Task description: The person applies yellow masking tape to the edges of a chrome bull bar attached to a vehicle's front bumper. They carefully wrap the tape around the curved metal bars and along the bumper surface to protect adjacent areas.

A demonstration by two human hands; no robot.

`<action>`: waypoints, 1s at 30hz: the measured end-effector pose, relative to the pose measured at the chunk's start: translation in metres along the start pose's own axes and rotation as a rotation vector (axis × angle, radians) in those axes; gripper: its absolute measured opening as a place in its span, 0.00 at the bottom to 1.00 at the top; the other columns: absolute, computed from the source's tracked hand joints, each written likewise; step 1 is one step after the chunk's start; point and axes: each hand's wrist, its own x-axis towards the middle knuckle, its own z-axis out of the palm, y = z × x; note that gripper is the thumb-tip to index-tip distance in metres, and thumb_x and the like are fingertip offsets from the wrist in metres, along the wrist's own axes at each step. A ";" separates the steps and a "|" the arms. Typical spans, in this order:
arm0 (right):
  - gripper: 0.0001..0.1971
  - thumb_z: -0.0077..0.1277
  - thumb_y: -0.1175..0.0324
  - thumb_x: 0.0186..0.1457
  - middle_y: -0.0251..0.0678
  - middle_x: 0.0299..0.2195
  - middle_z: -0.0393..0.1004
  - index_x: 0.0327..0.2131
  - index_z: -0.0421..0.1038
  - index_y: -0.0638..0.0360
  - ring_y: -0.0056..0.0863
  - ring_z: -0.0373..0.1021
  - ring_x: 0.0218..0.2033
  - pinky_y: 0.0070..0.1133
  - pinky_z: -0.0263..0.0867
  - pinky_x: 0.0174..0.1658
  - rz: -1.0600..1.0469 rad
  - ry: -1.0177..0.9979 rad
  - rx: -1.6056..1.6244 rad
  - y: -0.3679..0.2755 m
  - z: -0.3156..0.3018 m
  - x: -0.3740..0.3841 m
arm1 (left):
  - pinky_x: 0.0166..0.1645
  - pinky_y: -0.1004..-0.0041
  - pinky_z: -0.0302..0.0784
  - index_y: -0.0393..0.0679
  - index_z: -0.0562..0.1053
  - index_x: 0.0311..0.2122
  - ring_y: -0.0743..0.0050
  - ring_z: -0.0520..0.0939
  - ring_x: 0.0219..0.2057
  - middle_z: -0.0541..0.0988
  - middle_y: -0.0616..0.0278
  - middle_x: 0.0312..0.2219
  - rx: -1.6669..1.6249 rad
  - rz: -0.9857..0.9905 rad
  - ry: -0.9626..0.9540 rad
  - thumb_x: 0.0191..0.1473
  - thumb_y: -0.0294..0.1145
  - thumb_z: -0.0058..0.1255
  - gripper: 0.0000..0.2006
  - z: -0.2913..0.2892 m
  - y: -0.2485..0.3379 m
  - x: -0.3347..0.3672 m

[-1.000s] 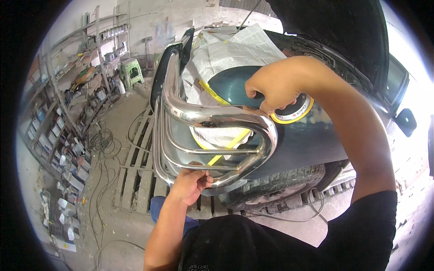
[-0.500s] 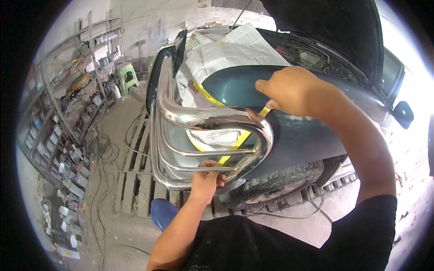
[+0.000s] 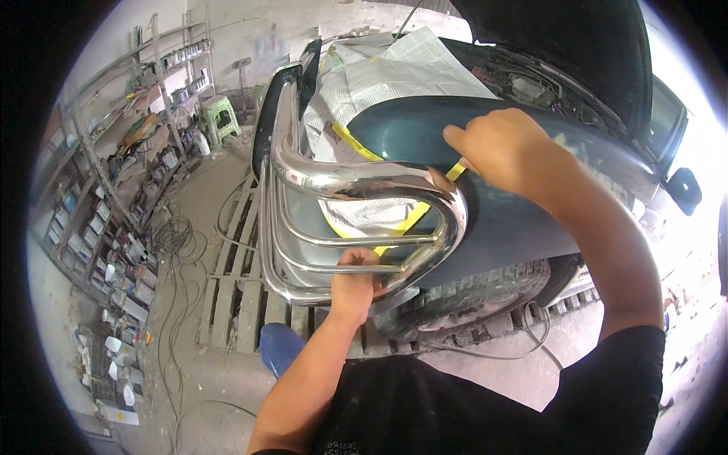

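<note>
Place: a vehicle workshop, apparently for bodywork.
Car (image 3: 523, 227): at the right, its hood (image 3: 565, 72) raised and engine bay exposed.
Masking: newspaper (image 3: 413, 76) spread over the front, yellow tape (image 3: 353, 142) along a dark green panel.
Shelves (image 3: 174, 36): rough racks along the left wall, crowded with cans and bottles (more containers (image 3: 121, 350) sit nearer, low down).
Floor (image 3: 208, 375): dusty and bare, with coiled cable (image 3: 176, 236) beside slatted boards (image 3: 233, 299).
</note>
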 end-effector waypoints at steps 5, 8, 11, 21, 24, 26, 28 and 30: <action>0.07 0.47 0.70 0.52 0.43 0.26 0.78 0.34 0.73 0.59 0.39 0.77 0.33 0.32 0.72 0.36 -0.044 0.175 0.073 -0.003 0.002 -0.012 | 0.25 0.82 0.67 0.47 0.67 0.38 0.85 0.68 0.20 0.71 0.72 0.29 0.011 -0.001 -0.055 0.60 0.28 0.49 0.04 -0.008 0.003 0.000; 0.06 0.48 0.70 0.51 0.43 0.25 0.78 0.32 0.73 0.59 0.38 0.77 0.31 0.31 0.72 0.34 -0.010 0.174 0.023 -0.005 0.002 -0.010 | 0.25 0.82 0.68 0.48 0.67 0.38 0.86 0.69 0.21 0.72 0.72 0.29 -0.012 -0.036 -0.062 0.60 0.29 0.50 0.04 -0.007 0.006 0.000; 0.07 0.48 0.70 0.51 0.42 0.24 0.78 0.32 0.73 0.59 0.38 0.77 0.30 0.31 0.72 0.32 0.011 0.139 0.014 -0.003 0.005 -0.010 | 0.25 0.82 0.69 0.48 0.68 0.37 0.86 0.69 0.21 0.72 0.73 0.27 -0.034 -0.028 -0.063 0.59 0.31 0.52 0.05 -0.003 0.006 0.000; 0.06 0.48 0.70 0.51 0.41 0.24 0.78 0.32 0.73 0.59 0.39 0.77 0.29 0.31 0.72 0.30 0.012 0.202 0.040 0.003 0.014 -0.015 | 0.26 0.76 0.75 0.47 0.68 0.36 0.83 0.72 0.23 0.72 0.70 0.25 -0.090 0.040 -0.063 0.58 0.31 0.52 0.05 0.000 0.001 0.001; 0.06 0.48 0.70 0.51 0.41 0.24 0.78 0.32 0.73 0.59 0.39 0.77 0.28 0.32 0.72 0.29 0.009 0.192 0.048 0.000 0.012 -0.014 | 0.26 0.74 0.76 0.47 0.67 0.35 0.83 0.72 0.23 0.72 0.70 0.25 -0.087 0.034 -0.084 0.58 0.32 0.52 0.06 -0.003 0.004 0.002; 0.06 0.48 0.70 0.51 0.41 0.24 0.78 0.31 0.74 0.59 0.39 0.77 0.28 0.33 0.72 0.29 0.019 0.210 0.068 -0.002 0.015 -0.014 | 0.26 0.75 0.74 0.44 0.67 0.37 0.80 0.73 0.25 0.72 0.68 0.26 -0.113 0.038 -0.099 0.58 0.30 0.51 0.05 -0.004 0.007 -0.001; 0.05 0.48 0.70 0.51 0.42 0.24 0.77 0.32 0.72 0.59 0.40 0.77 0.29 0.33 0.71 0.29 0.012 0.191 0.111 0.000 0.016 -0.015 | 0.27 0.77 0.73 0.42 0.68 0.39 0.79 0.74 0.27 0.72 0.66 0.27 -0.062 0.077 -0.154 0.59 0.29 0.51 0.06 -0.011 0.001 0.004; 0.06 0.47 0.70 0.51 0.43 0.23 0.77 0.32 0.72 0.58 0.41 0.77 0.29 0.34 0.71 0.28 0.011 0.187 0.157 0.003 0.016 -0.021 | 0.33 0.77 0.74 0.37 0.69 0.44 0.75 0.74 0.31 0.74 0.63 0.30 -0.211 0.030 -0.301 0.60 0.29 0.50 0.10 -0.018 -0.005 0.008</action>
